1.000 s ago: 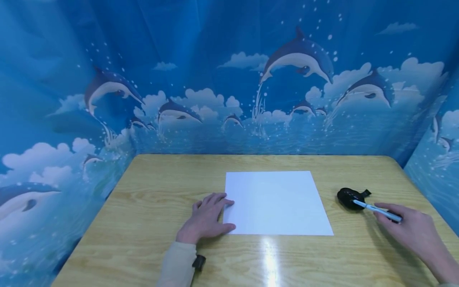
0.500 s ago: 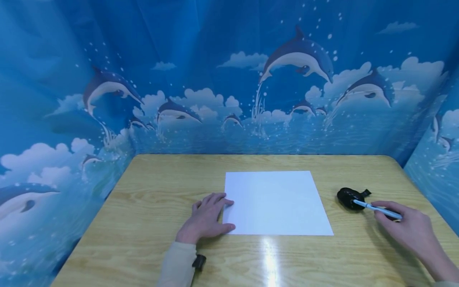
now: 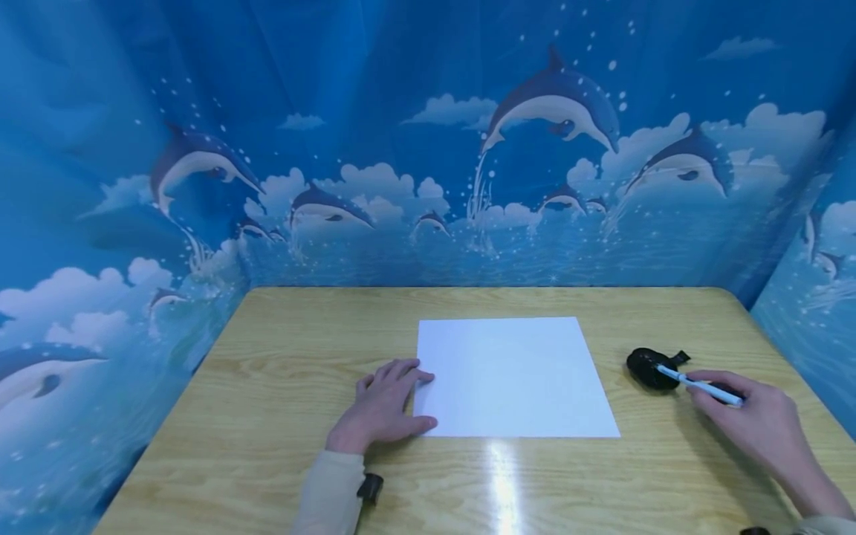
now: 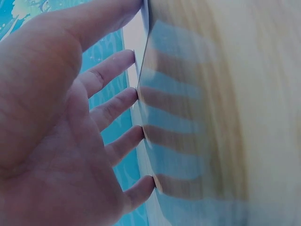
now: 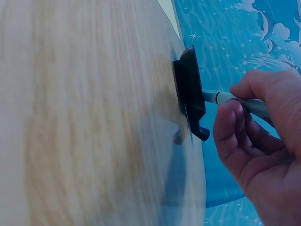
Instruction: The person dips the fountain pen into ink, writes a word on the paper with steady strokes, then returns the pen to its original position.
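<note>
A blank white sheet of paper lies on the wooden table in the head view. My left hand rests at its left edge, thumb and fingertips spread onto the paper's margin. In the left wrist view, the left fingers reach down to the surface, fairly straight. To the right of the paper sits a small glossy black dish with a short tab. My right hand pinches a slim pale-blue pen between thumb and fingers. Its far end overlaps the dish; in the right wrist view the black dish hides the tip.
The light wooden table has a rounded far-right corner. Behind it and along the sides hangs a blue curtain printed with dolphins and clouds. A small black item sits at the left cuff.
The pen's far end has shifted slightly farther from me over the dish, with the right hand moving a little left. The left hand keeps its place on the paper.
</note>
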A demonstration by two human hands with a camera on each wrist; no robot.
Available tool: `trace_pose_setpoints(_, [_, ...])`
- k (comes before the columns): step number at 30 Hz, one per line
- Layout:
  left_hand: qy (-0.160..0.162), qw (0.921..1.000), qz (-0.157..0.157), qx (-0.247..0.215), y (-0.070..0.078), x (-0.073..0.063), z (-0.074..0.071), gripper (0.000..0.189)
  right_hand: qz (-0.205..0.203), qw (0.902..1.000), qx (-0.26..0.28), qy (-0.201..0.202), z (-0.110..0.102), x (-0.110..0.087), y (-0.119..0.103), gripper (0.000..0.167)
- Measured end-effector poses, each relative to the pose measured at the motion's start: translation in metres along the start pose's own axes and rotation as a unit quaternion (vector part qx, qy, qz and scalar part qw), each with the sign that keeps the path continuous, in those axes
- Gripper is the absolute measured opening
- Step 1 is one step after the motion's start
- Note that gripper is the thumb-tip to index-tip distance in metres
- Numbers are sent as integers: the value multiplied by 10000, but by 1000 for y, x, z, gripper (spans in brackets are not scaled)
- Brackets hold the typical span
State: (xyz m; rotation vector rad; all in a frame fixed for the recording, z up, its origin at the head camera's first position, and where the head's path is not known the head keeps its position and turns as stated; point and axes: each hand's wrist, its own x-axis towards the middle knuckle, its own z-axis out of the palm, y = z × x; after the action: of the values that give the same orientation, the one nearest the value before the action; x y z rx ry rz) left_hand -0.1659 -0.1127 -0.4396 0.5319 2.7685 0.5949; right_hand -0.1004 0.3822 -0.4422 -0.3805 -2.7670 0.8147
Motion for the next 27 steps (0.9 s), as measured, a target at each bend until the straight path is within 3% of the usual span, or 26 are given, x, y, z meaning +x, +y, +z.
trace_pose_setpoints(7, [-26, 10000, -25, -1, 0, 0, 0, 65, 455, 9986, 167, -210, 3, 1, -1, 48])
trace_pose_setpoints(15, [-27, 10000, -24, -10, 1, -1, 0, 65, 207, 9977, 651, 14, 5, 3, 3, 34])
trace_pose_setpoints(27, [29, 10000, -22, -49, 1, 0, 0, 63, 514, 9944, 809, -444, 8, 5, 6, 43])
